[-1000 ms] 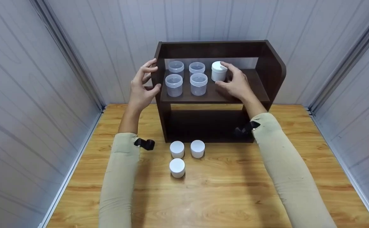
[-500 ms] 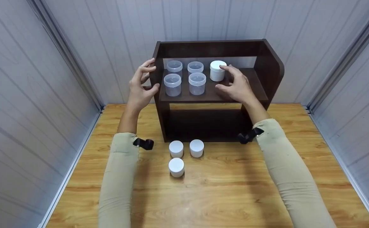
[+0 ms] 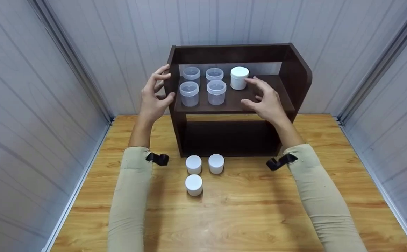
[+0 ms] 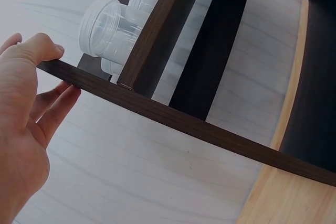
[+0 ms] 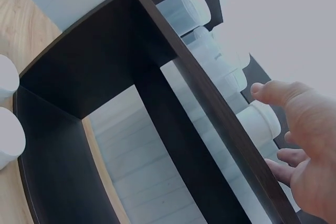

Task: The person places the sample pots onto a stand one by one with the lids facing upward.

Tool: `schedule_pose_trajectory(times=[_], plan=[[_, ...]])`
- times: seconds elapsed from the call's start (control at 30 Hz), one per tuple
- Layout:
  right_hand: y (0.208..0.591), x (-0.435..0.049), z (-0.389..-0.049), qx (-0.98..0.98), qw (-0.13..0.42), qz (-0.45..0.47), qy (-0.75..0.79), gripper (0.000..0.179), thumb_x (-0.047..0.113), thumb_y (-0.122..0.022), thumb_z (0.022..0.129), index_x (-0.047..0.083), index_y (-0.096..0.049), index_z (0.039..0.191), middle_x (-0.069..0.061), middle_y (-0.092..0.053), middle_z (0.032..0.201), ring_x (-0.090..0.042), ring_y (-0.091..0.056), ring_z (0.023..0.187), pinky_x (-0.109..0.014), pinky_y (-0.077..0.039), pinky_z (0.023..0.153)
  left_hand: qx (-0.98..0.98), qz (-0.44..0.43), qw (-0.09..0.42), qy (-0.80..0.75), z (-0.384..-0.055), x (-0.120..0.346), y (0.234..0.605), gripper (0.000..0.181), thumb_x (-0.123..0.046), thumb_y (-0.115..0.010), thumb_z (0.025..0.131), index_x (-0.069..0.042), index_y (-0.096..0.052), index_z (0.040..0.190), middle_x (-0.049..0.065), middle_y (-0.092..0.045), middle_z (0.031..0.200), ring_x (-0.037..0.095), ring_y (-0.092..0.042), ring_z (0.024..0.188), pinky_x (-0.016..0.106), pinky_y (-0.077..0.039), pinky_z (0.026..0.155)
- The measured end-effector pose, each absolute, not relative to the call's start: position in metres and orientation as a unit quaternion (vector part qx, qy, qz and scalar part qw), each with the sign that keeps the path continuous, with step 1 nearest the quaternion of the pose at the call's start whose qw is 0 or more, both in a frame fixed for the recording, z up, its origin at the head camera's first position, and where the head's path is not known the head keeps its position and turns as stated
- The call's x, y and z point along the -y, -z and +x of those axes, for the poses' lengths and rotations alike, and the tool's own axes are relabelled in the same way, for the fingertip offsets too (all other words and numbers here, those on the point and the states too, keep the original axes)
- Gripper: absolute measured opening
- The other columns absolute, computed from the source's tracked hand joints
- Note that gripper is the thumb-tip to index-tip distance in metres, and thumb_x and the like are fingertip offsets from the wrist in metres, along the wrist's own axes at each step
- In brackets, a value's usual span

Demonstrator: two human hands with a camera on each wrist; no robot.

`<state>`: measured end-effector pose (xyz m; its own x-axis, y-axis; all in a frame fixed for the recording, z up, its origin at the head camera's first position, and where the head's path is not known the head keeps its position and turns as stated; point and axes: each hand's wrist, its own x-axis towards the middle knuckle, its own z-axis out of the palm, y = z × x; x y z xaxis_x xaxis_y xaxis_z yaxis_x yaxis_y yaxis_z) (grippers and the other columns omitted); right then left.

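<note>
A dark brown two-tier shelf [image 3: 231, 112] stands at the back of the table. My left hand [image 3: 153, 99] grips its left side panel [image 4: 131, 100], thumb on one face and fingers on the other. On the upper board stands a white lidded jar [image 3: 238, 79], upright at the back. My right hand [image 3: 267, 100] is just right of that jar, fingers spread and holding nothing. Several clear plastic jars [image 3: 216, 93] stand in two rows on the board's left part. The right wrist view shows my right hand [image 5: 310, 129] apart from the white jar [image 5: 258, 123].
Three white-lidded jars, one at the front left [image 3: 194, 184], stand on the wooden table [image 3: 238, 213] before the shelf. The shelf's lower compartment [image 3: 228, 138] is dark. Pale panelled walls [image 3: 381, 105] enclose the table at the back and both sides.
My right hand has let go of the white jar and drawn back to the right and toward me. The jar stays on the upper board. My left hand keeps its hold on the panel.
</note>
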<state>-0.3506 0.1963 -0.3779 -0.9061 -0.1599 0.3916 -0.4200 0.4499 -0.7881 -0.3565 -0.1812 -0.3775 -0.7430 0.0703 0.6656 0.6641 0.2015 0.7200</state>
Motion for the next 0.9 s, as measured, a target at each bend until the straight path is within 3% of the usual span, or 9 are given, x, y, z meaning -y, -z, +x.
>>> schedule_pose_trajectory(times=[0.3, 0.9], plan=[[0.377, -0.198, -0.328, 0.822, 0.169, 0.193, -0.508, 0.067, 0.004, -0.088, 0.094, 0.005, -0.065, 0.157, -0.018, -0.052, 0.175, -0.033, -0.046, 0.166, -0.062, -0.054, 0.123, 0.733, -0.252, 0.263, 0.575, -0.356, 0.183, 0.379, 0.044, 0.013, -0.070, 0.093, 0.005, -0.064, 0.135, 0.017, -0.054, 0.174, 0.039, -0.061, 0.154, 0.018, -0.064, 0.083], [0.391, -0.204, -0.286, 0.810, 0.180, 0.218, -0.514, 0.064, 0.002, -0.089, 0.093, 0.006, -0.068, 0.153, -0.018, -0.059, 0.168, -0.033, -0.055, 0.160, -0.064, -0.053, 0.123, 0.736, -0.257, 0.263, 0.568, -0.357, 0.182, 0.378, 0.044, 0.012, -0.070, 0.094, 0.005, -0.063, 0.137, 0.018, -0.053, 0.174, 0.042, -0.059, 0.156, 0.019, -0.065, 0.086]])
